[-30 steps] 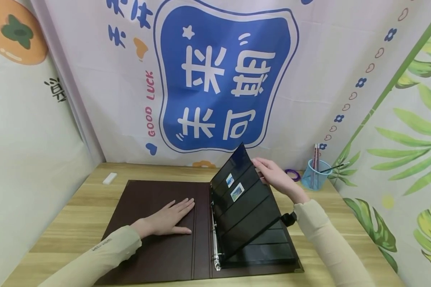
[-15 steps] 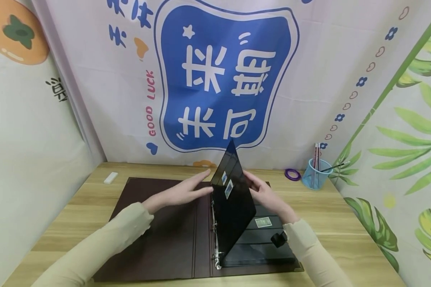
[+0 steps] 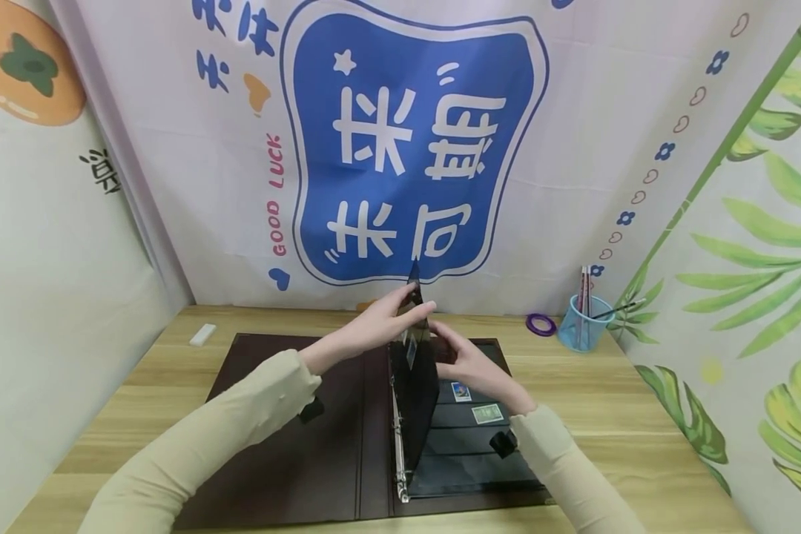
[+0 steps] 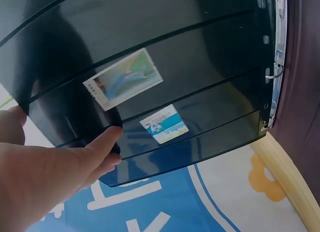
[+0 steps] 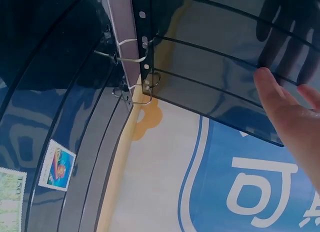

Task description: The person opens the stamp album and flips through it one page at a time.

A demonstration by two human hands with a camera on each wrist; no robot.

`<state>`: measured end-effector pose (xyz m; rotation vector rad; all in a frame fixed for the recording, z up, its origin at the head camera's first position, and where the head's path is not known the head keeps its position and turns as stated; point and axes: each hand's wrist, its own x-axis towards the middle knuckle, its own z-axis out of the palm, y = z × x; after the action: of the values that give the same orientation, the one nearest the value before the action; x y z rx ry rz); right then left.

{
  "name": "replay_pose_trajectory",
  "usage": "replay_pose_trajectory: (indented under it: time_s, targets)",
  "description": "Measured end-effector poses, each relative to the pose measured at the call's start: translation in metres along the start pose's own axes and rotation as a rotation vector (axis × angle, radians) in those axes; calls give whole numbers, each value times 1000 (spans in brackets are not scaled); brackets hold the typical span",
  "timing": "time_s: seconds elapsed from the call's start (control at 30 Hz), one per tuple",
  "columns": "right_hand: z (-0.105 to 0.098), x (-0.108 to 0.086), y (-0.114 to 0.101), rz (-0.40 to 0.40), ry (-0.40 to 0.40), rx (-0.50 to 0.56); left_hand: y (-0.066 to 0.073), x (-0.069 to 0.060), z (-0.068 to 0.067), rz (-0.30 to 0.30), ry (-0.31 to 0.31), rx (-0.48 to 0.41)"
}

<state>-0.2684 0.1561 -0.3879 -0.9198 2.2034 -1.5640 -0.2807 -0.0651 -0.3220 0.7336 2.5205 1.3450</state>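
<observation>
The step in hand looks like turning a black page (image 3: 419, 408) of the ring binder (image 3: 287, 452), and the page stands nearly upright between the two hands. The left hand (image 3: 374, 326) lays straight fingers against the face that carries two stamps, the larger stamp (image 4: 124, 79) just beside its fingertips and the smaller stamp (image 4: 165, 124) a little beyond; its thumb lies by the page's free edge, and no firm pinch shows. The right hand (image 3: 477, 371) is on the other side, fingers relaxed and a fingertip touching the back, gripping nothing.

To do this well, let both hands support the page along its outer part, keeping it flat as it swings about the metal rings (image 4: 275, 72). The left hand's fingers should stay off the stamps, since sliding across them could lift one from its strip. The right hand had best guide with light pressure; a hard push may bend the page or strain its punched holes.

Below the right hand lies the lower page (image 3: 470, 475), with a blue stamp (image 3: 460, 391) and a green stamp (image 3: 486, 414) that a dragging wrist could disturb. The cover below the left hand rests on the tabletop (image 3: 614, 445), within the page's swing.
</observation>
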Motion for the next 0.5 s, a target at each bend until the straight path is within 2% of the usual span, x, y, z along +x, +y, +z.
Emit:
replay_pose_trajectory:
  time_s: [0.13,0.3,0.4,0.5]
  targets:
    - [3,4,1,-28,-25,-8,1,-5,-3,-7,19,-38]
    - [-1,2,10,-80,-40,-17,-2,-17,-13,-13,10,-179]
    - [-8,-3,18,-56,-22,-27,-9,-26,-22,-13,21,-244]
    - [-17,-10,31,-8,22,-66,-20,-38,-32,-20,63,-233]
